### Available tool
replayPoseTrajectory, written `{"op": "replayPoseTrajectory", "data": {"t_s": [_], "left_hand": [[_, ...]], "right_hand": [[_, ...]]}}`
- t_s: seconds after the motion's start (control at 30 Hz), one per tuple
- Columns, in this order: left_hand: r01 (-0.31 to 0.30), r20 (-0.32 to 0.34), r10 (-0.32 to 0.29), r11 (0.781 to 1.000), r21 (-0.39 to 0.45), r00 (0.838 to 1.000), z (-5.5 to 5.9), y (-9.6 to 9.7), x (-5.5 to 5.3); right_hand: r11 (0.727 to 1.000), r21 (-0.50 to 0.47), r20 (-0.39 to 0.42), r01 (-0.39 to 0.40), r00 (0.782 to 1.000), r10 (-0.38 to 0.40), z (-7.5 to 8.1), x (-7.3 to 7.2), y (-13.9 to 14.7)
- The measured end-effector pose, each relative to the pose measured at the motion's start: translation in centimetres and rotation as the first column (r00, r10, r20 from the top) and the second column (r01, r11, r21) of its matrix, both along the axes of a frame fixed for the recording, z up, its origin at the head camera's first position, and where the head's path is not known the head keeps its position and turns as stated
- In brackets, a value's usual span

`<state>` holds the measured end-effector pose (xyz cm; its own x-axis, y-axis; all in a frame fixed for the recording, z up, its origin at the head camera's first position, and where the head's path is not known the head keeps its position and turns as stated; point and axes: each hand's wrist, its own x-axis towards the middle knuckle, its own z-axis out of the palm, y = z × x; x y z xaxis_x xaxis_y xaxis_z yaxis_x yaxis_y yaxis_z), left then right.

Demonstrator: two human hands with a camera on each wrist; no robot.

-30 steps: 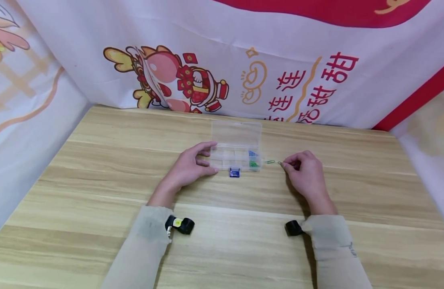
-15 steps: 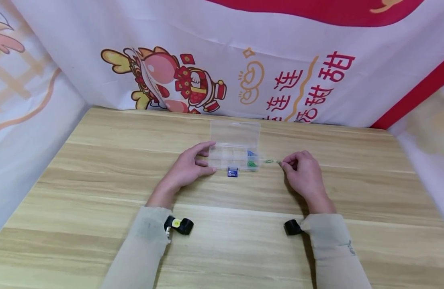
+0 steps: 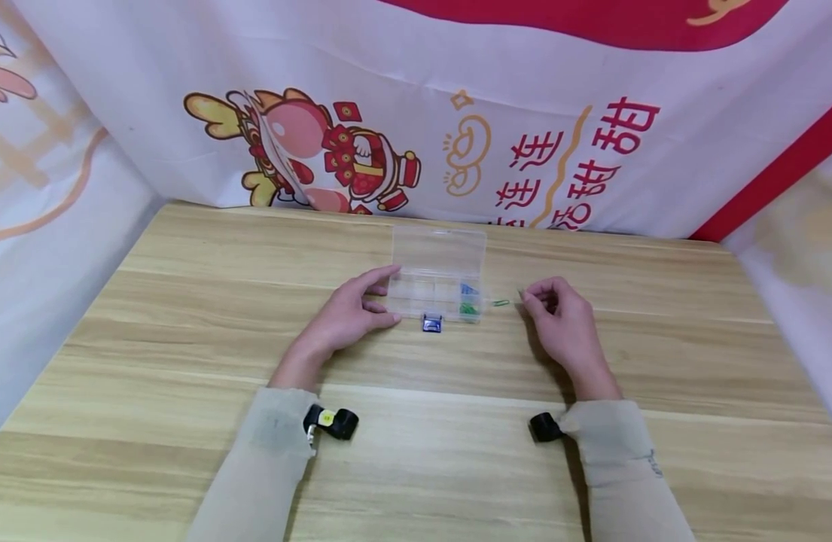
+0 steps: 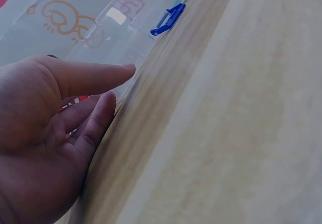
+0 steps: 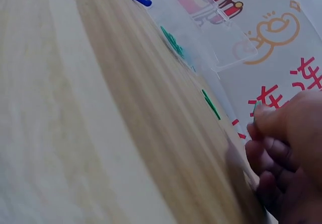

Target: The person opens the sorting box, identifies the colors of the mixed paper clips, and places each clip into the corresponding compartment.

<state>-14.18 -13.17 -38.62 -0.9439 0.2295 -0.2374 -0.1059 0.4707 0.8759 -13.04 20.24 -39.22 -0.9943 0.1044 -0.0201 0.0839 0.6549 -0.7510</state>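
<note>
A clear plastic compartment box lies on the table with its lid raised at the back. My left hand holds its left end, thumb at the front corner and a finger at the rear one. Green paper clips fill the front right compartment, with small blue pieces behind them. One loose green paper clip lies to the right of the box. Beyond it, my right hand pinches another green paper clip between thumb and index finger, slightly raised; most of it is hidden by the fingertips.
A blue latch juts out from the front of the box. The wood-grain table reaches back to a printed white cloth. Black cameras are strapped at both wrists.
My right hand has lifted slightly away from the table with the pinched paper clip. The left hand stays at the box, and the head view has shifted a little.
</note>
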Motion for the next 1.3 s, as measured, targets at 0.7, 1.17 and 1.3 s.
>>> {"op": "replayPoseTrajectory", "data": {"t_s": [0.7, 1.17, 1.3], "left_hand": [[-0.012, -0.003, 0.012, 1.000, -0.010, 1.000, 0.1, 0.1, 0.0], [-0.012, -0.008, 0.012, 1.000, -0.013, 1.000, 0.0, 0.1, 0.2], [-0.013, -0.006, 0.013, 1.000, -0.017, 1.000, -0.1, 0.1, 0.2]], "right_hand": [[0.987, -0.101, 0.044, -0.127, 0.990, 0.132, 0.6, 0.5, -4.1], [0.988, -0.102, -0.006, -0.119, 0.993, 0.119, 0.1, 0.7, -5.3], [0.988, -0.099, -0.009, -0.115, 0.993, 0.114, 0.0, 0.8, -5.3]]}}
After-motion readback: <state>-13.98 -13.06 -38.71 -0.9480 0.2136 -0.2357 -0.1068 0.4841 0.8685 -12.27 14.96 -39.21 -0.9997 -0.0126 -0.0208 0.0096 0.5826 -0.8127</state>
